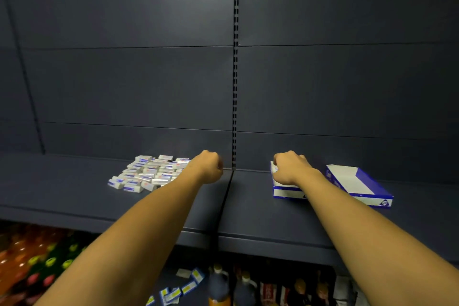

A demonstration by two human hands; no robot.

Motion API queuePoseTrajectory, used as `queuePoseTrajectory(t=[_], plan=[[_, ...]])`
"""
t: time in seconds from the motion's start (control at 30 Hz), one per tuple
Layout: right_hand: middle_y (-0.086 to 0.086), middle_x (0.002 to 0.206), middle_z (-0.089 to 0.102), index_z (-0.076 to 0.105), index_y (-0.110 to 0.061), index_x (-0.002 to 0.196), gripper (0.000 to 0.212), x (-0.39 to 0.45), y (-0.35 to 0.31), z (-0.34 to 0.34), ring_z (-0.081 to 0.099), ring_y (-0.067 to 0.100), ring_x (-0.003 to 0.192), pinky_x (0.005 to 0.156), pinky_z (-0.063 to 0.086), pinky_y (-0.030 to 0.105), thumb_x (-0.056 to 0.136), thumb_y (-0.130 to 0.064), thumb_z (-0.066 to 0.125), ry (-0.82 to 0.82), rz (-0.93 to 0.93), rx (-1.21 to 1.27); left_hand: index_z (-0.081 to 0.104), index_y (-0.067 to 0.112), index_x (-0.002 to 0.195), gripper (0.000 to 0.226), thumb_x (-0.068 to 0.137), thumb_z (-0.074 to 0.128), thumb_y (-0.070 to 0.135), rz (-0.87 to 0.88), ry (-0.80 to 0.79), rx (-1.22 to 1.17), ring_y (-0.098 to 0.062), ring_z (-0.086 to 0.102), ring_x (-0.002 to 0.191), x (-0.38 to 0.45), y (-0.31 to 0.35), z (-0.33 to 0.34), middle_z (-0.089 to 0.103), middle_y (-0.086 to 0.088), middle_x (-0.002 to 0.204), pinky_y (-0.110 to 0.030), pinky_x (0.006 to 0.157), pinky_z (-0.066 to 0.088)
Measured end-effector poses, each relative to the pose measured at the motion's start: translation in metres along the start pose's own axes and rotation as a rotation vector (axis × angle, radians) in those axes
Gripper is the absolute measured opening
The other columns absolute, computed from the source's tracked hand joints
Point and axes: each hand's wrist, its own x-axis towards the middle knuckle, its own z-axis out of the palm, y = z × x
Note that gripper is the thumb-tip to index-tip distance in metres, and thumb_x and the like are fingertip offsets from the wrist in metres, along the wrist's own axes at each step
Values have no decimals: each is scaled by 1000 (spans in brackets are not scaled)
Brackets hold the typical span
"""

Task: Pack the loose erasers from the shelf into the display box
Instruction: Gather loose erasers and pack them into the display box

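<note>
A: Start at the left. What is on the shelf [74, 181]?

B: A heap of loose erasers [149, 173], white with blue-and-red sleeves, lying at all angles near the back panel. It looks like a few dozen, so most of the job seems to be still ahead.

A: And the left hand [210, 166]?

B: It is just beside the heap's right edge, over bare shelf, with its fingers curled under into a loose fist. From behind the knuckles I cannot tell whether it has an eraser inside or nothing at all.

A: Moving right?

B: The right hand [289, 167] is over the display box [285, 191], a blue-and-white carton standing on the shelf well apart from the heap. Its fingers are bent downward into the box. Something small and white shows at the fingertips, perhaps an eraser, but I cannot say for sure that it is pinched.

A: How full is the box?

B: The hand and wrist cover its inside, so I cannot see. Further right, a second blue-and-white tray [360, 185] lies tilted, and its white interior appears empty.

A: So, progress?

B: Early, I judge: the heap remains large.
</note>
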Motion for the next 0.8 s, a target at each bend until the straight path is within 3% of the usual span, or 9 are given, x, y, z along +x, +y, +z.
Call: queuePoseTrajectory(t=[0.07,0.17,0.3,0.47,0.67,0.73,0.8], plan=[[9,111,66,62,-11,117,29,-3,-14,0,61,28,100,91,40,36,89,-14,54,-13,-7,8,72,17,115,27,95,54,21,-29,15,4,-28,62,87,-11,-11,-4,66,-11,114,-35,70,52],[9,114,65,61,-11,122,34,-5,-36,-4,60,29,103,92,40,36,89,-13,53,-22,-30,17,74,18,114,27,94,55,21,-63,24,-9,-31,67,94,-23,-30,-13,68,-11,115,-41,81,60],[10,114,64,61,-12,120,33,-3,-67,-8,59,29,103,91,38,36,88,-15,53,-9,-82,7,73,17,118,28,94,59,19,-79,47,-7,-31,66,103,-30,-53,-25,69,-10,119,-36,85,53],[9,108,65,62,-11,110,25,12,-110,-11,55,27,90,84,36,36,87,-14,53,9,-116,11,71,18,121,36,91,53,13,-78,57,3,-30,64,107,-31,-91,-40,68,-9,121,-40,92,56],[10,112,64,61,-11,120,33,34,-171,-12,53,27,89,90,39,36,89,-12,52,9,-108,42,72,14,119,32,94,53,11,-60,66,-3,-27,66,100,-29,-156,-53,69,-8,117,-42,90,58],[10,112,65,61,-11,121,33,43,-194,-12,57,28,96,98,39,39,89,-13,53,20,-113,54,72,14,118,32,94,52,10,-64,80,-21,-26,66,99,-27,-181,-58,69,-8,116,-41,90,58],[9,114,65,61,-11,121,32,50,-214,-11,58,30,103,97,39,38,89,-13,54,33,-120,65,72,13,118,34,93,50,6,-65,82,-44,-26,66,100,-25,-207,-61,69,-8,117,-39,90,58]])
